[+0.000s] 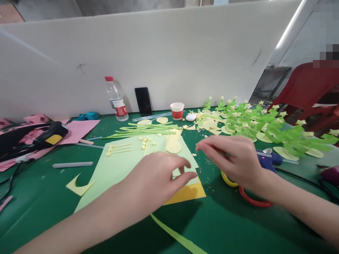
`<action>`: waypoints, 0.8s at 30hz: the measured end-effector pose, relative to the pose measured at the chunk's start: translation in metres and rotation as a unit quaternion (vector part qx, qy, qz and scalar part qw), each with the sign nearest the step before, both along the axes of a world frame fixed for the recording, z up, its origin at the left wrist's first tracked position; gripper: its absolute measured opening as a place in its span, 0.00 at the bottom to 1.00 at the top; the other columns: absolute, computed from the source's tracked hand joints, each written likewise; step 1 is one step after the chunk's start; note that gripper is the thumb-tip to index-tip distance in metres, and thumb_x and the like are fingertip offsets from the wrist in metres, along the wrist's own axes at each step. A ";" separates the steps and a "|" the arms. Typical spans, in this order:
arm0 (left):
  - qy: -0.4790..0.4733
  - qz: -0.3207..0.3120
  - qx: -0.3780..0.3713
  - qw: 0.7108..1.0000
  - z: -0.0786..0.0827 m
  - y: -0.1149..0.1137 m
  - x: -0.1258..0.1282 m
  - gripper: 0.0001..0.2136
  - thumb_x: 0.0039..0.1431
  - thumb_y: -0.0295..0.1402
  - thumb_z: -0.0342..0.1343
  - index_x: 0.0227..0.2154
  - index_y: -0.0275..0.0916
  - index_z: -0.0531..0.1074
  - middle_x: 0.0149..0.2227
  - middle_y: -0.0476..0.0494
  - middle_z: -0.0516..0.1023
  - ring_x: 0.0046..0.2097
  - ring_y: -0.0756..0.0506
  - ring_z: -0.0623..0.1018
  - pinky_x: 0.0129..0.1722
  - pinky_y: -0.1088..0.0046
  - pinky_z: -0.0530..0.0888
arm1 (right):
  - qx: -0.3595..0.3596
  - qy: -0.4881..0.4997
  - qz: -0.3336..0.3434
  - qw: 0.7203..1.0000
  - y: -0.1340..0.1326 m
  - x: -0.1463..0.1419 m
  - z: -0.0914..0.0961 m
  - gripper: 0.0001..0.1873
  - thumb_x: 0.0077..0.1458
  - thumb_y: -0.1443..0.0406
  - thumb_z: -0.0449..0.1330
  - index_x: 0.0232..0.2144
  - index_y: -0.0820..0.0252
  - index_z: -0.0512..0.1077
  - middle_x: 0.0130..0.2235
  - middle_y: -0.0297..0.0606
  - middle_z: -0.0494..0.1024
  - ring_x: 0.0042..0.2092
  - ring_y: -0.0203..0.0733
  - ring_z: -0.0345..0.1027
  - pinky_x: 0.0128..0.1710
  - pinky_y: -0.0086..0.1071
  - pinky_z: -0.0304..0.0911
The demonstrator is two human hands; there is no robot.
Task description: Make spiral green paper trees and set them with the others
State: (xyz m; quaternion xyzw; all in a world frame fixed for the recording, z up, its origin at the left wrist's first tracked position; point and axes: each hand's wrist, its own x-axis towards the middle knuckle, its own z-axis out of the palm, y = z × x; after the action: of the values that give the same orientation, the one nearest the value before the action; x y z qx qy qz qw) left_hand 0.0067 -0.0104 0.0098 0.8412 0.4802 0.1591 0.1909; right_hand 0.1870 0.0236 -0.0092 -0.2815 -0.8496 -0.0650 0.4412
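My left hand (pixel 161 176) hovers over a light green sheet (pixel 116 169) and the yellow-orange paper (pixel 189 192) beneath it; its thumb and forefinger are curled with a gap between the tips. To the right, my right hand (pixel 233 157) is closed in a pinch; anything between its fingertips is too small to make out. Under that hand lie scissors with a red and a yellow handle loop (pixel 255 201), and a blue glue gun (pixel 266 160). A green paper strip (pixel 177 233) is below my left hand. Small pale yellow paper stars (pixel 145 143) and thin stems (pixel 122 149) rest on the sheet.
Green paper plants on round bases (pixel 262 121) crowd the right side. Green strips (pixel 148 129), a paper cup (pixel 177 111), a phone (pixel 143 101) and a water bottle (pixel 116 100) stand or lie at the back. A black tape-like device (pixel 54 134) and pink paper (pixel 82 130) are left.
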 end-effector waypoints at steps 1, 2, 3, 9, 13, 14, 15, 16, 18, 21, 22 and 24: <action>-0.061 -0.016 -0.009 0.998 0.003 0.001 0.004 0.09 0.55 0.37 0.51 0.31 0.39 0.74 0.26 0.50 0.77 0.24 0.51 0.73 0.22 0.80 0.65 | 0.051 -0.024 0.010 0.998 -0.006 0.000 0.002 0.15 0.55 0.72 0.51 0.18 0.64 0.68 0.16 0.34 0.70 0.17 0.28 0.57 0.17 0.24 0.51; -0.112 -0.029 -0.018 0.993 0.006 0.001 0.007 0.08 0.54 0.36 0.53 0.31 0.39 0.74 0.27 0.51 0.77 0.24 0.53 0.73 0.21 0.82 0.66 | 0.095 -0.053 0.015 0.994 -0.012 0.000 0.004 0.17 0.55 0.72 0.51 0.16 0.64 0.68 0.16 0.34 0.69 0.17 0.28 0.57 0.17 0.25 0.51; -0.158 -0.040 -0.024 0.986 0.007 0.000 0.009 0.06 0.53 0.34 0.54 0.30 0.39 0.75 0.27 0.52 0.76 0.24 0.54 0.72 0.21 0.84 0.67 | 0.132 -0.081 0.017 0.988 -0.018 0.001 0.007 0.17 0.55 0.71 0.51 0.15 0.63 0.67 0.15 0.34 0.69 0.17 0.29 0.57 0.18 0.27 0.52; -0.288 -0.085 -0.021 0.954 0.009 -0.006 0.007 0.02 0.48 0.26 0.59 0.25 0.38 0.76 0.25 0.52 0.76 0.24 0.55 0.73 0.22 0.86 0.70 | 0.222 -0.020 -0.030 0.974 -0.040 0.000 0.009 0.17 0.54 0.73 0.52 0.16 0.60 0.69 0.15 0.32 0.70 0.18 0.32 0.62 0.21 0.30 0.59; -0.294 -0.129 -0.022 0.947 0.010 -0.006 0.005 0.04 0.46 0.24 0.61 0.26 0.37 0.77 0.26 0.51 0.77 0.25 0.54 0.74 0.25 0.83 0.72 | 0.231 0.000 0.001 0.973 -0.042 0.006 -0.003 0.19 0.59 0.67 0.46 0.21 0.55 0.71 0.21 0.33 0.74 0.23 0.35 0.66 0.21 0.32 0.59; -0.295 -0.131 -0.022 0.946 0.011 -0.007 0.005 0.04 0.45 0.24 0.62 0.26 0.38 0.77 0.27 0.51 0.77 0.25 0.54 0.74 0.25 0.83 0.72 | 0.234 -0.012 0.005 0.972 -0.041 0.008 -0.005 0.19 0.59 0.66 0.46 0.23 0.54 0.71 0.22 0.33 0.75 0.23 0.36 0.66 0.21 0.32 0.58; -0.296 -0.130 -0.023 0.946 0.011 -0.007 0.005 0.05 0.45 0.24 0.62 0.27 0.38 0.77 0.27 0.51 0.77 0.25 0.54 0.73 0.25 0.83 0.72 | 0.232 -0.026 0.005 0.972 -0.041 0.011 -0.007 0.18 0.59 0.65 0.45 0.24 0.52 0.72 0.23 0.33 0.75 0.24 0.36 0.67 0.21 0.32 0.58; -0.297 -0.128 -0.023 0.946 0.011 -0.008 0.005 0.05 0.45 0.24 0.62 0.27 0.38 0.77 0.27 0.51 0.77 0.25 0.54 0.74 0.24 0.83 0.72 | 0.231 -0.036 0.006 0.972 -0.040 0.013 -0.007 0.18 0.59 0.65 0.45 0.26 0.52 0.72 0.24 0.33 0.75 0.25 0.36 0.67 0.21 0.32 0.58; -0.303 -0.122 -0.020 0.945 0.011 -0.009 0.004 0.05 0.46 0.24 0.61 0.27 0.39 0.77 0.27 0.51 0.77 0.25 0.54 0.74 0.24 0.83 0.72 | 0.242 -0.044 0.015 0.969 -0.038 0.015 -0.006 0.19 0.60 0.66 0.44 0.25 0.53 0.72 0.25 0.34 0.75 0.26 0.36 0.67 0.22 0.32 0.58; -0.304 -0.113 0.003 0.946 0.011 -0.008 0.004 0.05 0.47 0.25 0.61 0.28 0.39 0.77 0.27 0.51 0.78 0.25 0.54 0.74 0.24 0.83 0.72 | 0.274 -0.048 0.038 0.960 -0.035 0.014 -0.001 0.17 0.58 0.69 0.47 0.23 0.58 0.72 0.27 0.36 0.75 0.28 0.36 0.66 0.25 0.33 0.60; -0.295 -0.112 0.019 0.949 0.011 -0.008 0.003 0.05 0.47 0.26 0.61 0.29 0.40 0.77 0.28 0.51 0.78 0.25 0.53 0.74 0.24 0.83 0.72 | 0.280 -0.056 0.043 0.957 -0.033 0.014 0.000 0.15 0.57 0.70 0.49 0.23 0.59 0.71 0.26 0.36 0.74 0.29 0.36 0.66 0.27 0.33 0.60; -0.248 -0.128 0.074 0.957 0.010 -0.005 0.002 0.05 0.49 0.27 0.59 0.31 0.39 0.77 0.29 0.49 0.79 0.26 0.53 0.75 0.25 0.83 0.72 | 0.277 -0.098 0.055 0.954 -0.029 0.012 0.001 0.13 0.56 0.71 0.50 0.24 0.62 0.71 0.25 0.38 0.73 0.29 0.37 0.65 0.27 0.34 0.59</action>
State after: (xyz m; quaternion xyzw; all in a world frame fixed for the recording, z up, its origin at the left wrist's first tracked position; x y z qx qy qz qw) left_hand 0.0084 -0.0157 0.0198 0.8417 0.2925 0.3720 0.2601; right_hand 0.1992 -0.0053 -0.0081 -0.0930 -0.8515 -0.3011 0.4191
